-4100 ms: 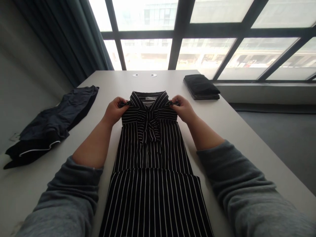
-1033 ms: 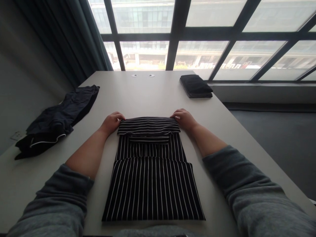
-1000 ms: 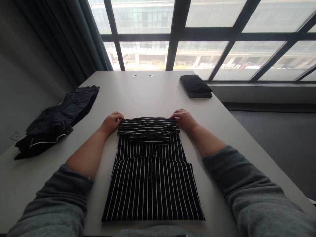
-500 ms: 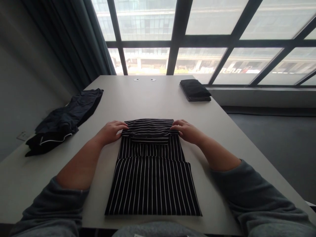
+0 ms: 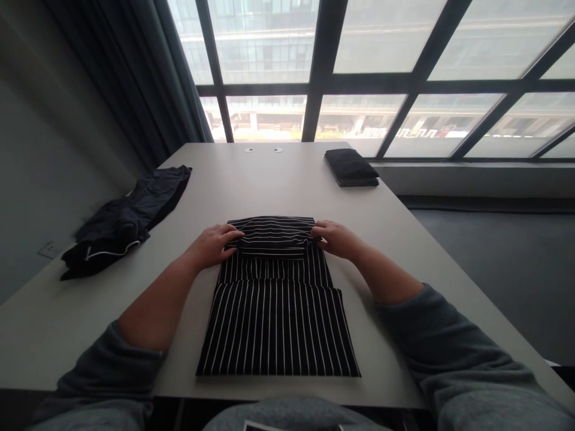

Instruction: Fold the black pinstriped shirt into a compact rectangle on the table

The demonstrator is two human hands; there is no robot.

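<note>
A black garment with white stripes (image 5: 276,311) lies partly folded on the pale table (image 5: 278,185) in front of me. Its far end is turned over toward me as a thick band with crosswise stripes. My left hand (image 5: 214,244) grips the left end of that band, fingers curled over the edge. My right hand (image 5: 336,238) grips the right end the same way. Both forearms are bare, with grey sleeves pushed up.
A rumpled heap of dark clothes (image 5: 126,216) lies at the table's left edge. A neatly folded black stack (image 5: 351,167) sits at the far right. Two small round caps (image 5: 263,149) mark the table's far side, with large windows (image 5: 359,66) and a dark curtain (image 5: 135,78) behind.
The collar end, held up flat at first, has been folded over toward me. Over the last second both hands slid inward along the folded band and my view pulled back a little.
</note>
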